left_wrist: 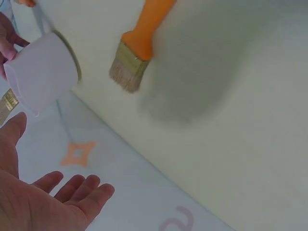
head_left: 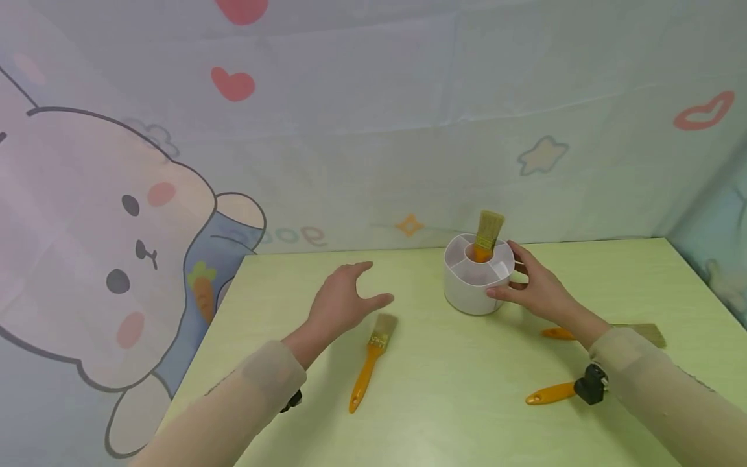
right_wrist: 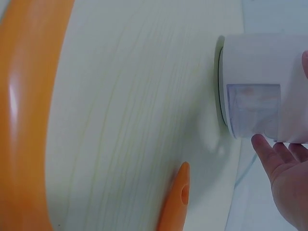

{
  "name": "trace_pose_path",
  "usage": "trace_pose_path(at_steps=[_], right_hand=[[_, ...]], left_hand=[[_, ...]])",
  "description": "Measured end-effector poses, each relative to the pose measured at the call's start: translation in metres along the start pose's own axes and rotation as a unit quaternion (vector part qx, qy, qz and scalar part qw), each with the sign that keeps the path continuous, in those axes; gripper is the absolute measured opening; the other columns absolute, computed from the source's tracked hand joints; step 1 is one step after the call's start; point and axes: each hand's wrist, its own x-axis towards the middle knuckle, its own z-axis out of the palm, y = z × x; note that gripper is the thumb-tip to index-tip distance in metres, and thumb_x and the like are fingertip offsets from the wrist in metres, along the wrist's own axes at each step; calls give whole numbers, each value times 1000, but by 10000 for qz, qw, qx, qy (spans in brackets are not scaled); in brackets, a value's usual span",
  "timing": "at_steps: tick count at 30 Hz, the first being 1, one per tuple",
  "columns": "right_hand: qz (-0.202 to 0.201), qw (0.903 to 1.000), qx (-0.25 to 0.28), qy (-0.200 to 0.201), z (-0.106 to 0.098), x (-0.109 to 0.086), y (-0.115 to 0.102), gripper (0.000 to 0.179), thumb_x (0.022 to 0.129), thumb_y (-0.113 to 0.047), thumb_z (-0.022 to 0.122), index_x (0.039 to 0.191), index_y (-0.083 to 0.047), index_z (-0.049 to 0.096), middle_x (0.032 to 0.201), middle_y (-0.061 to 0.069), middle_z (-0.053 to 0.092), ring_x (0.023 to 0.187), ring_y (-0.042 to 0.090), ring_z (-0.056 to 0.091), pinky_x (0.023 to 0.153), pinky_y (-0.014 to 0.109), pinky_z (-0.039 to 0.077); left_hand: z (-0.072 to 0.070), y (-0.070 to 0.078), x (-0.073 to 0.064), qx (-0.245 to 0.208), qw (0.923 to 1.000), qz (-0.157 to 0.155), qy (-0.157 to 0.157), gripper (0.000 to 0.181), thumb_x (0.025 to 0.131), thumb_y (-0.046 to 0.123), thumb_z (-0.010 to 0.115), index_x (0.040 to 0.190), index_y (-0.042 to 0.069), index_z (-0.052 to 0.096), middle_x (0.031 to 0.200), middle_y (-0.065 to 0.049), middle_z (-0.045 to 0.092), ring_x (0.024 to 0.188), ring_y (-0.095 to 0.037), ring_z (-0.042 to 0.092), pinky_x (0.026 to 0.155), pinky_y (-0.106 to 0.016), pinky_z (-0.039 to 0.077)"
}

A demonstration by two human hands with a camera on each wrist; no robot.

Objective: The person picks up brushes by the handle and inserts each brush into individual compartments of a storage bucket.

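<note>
Toward the far edge of the surface (head_left: 443, 389), right of centre, stands the white holder (head_left: 467, 295); your right hand (head_left: 539, 285) grips its right side, thumb on the near wall, fingers round behind. Your left hand (head_left: 338, 301) holds nothing, thumb and fingers apart, near the loose brush (head_left: 372, 358).

Expect the holder to be light, stiff and a little slippery, probably hard plastic, so a sideways push may slide or tip it. Grip it low on opposite walls, and don't squeeze the clear panel (right_wrist: 254, 110), which might crack. The upright brush (head_left: 489, 228), leaning bristles-up in the middle well, may make it top-heavy. Take the loose brush by its smooth, stiff handle (head_left: 363, 383); its bristles would likely bend.
</note>
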Motion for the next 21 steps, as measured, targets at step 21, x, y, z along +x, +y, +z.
trace_pose_path(at_steps=[21], right_hand=[[-21,10000,-28,-10,-1,1,2,117,94,-31,86,171,-5,2,174,27,19,153,53,34,107,53,52]], left_hand=[[40,-44,-29,1205,9922,297,110,102,88,62,81,167,13,39,170,-15,39,157,-40,35,127,-62,30]])
